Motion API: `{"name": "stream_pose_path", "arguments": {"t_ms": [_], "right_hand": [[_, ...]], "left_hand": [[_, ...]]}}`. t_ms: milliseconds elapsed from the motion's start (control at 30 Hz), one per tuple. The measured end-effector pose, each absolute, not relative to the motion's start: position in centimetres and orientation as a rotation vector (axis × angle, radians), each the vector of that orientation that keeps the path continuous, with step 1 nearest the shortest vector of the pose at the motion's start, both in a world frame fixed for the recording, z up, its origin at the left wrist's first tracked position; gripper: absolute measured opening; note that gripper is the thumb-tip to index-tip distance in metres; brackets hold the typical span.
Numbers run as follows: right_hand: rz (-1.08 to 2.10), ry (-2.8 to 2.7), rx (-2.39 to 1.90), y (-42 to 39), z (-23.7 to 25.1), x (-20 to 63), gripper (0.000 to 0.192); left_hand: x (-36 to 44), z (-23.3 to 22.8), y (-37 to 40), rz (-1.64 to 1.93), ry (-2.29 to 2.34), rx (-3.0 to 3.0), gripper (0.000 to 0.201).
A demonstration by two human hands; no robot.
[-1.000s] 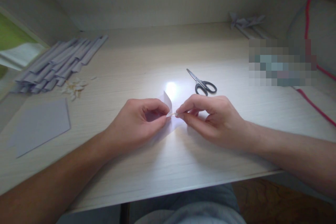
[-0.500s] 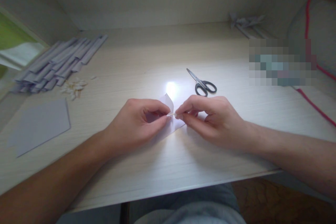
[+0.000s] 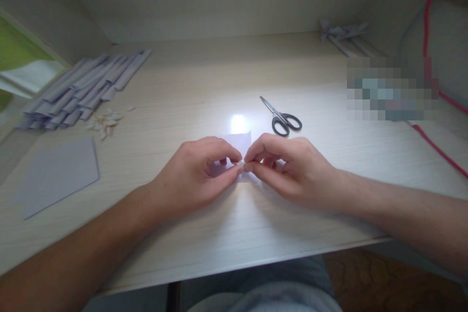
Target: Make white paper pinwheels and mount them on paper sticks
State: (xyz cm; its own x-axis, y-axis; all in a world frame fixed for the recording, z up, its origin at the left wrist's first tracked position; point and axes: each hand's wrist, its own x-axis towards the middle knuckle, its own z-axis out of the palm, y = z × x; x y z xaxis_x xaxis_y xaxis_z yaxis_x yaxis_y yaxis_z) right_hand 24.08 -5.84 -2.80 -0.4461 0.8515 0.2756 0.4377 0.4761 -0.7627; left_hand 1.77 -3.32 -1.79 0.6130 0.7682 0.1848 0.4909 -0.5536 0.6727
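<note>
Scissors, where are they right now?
The scissors lie on the desk just beyond the right hand, right of centre, handles pointing right.

- We see scissors (image 3: 282, 118) with dark handles lying flat on the desk (image 3: 204, 83) at about 1 o'clock, blades pointing toward 10 o'clock.
- We find a stack of folded grey paper strips (image 3: 82, 90) at 10 o'clock, with small pale scraps (image 3: 104, 122) just beside its near end.
- We note a flat grey sheet (image 3: 58, 173) at 9 o'clock.
- We spot more folded grey pieces (image 3: 341, 31) far off at 1 o'clock.
- We see a red cord (image 3: 438, 148) at 3 o'clock.
</note>
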Motion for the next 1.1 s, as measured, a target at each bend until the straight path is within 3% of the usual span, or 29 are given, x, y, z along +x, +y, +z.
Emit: {"name": "stream_pose_path", "arguments": {"t_ms": [167,300,500,633,833,1100], "right_hand": [[0.951,-2.065,-1.07,-5.4,-2.7,24.3,0.019],[1.014,-2.089,-1.108,-4.9,-2.6,24.7,0.017],[1.069,-2.057,-1.107,-4.8,-2.8,24.8,0.015],[1.032,-2.064,-1.09,-4.8,-2.9,24.8,0.014],[0.959,-2.086,-1.091,-4.8,-2.8,24.7,0.016],[0.95,-2.2,-0.964,-4.6,-2.5,24.8,0.015]], "left_hand": [[1.3,-1.7,-2.8,0.663,0.987,2.333,0.014],[0.7,-1.9,-1.7,0.664,1.216,2.436,0.012],[0.2,-2.9,-0.4,0.468,1.408,2.548,0.034],[0.2,-3.0,-0.3,0.441,1.461,2.545,0.036],[0.2,-2.7,-0.5,0.442,1.435,2.441,0.03],[0.5,-3.1,0.6,0.506,1.171,2.45,0.047]]}}
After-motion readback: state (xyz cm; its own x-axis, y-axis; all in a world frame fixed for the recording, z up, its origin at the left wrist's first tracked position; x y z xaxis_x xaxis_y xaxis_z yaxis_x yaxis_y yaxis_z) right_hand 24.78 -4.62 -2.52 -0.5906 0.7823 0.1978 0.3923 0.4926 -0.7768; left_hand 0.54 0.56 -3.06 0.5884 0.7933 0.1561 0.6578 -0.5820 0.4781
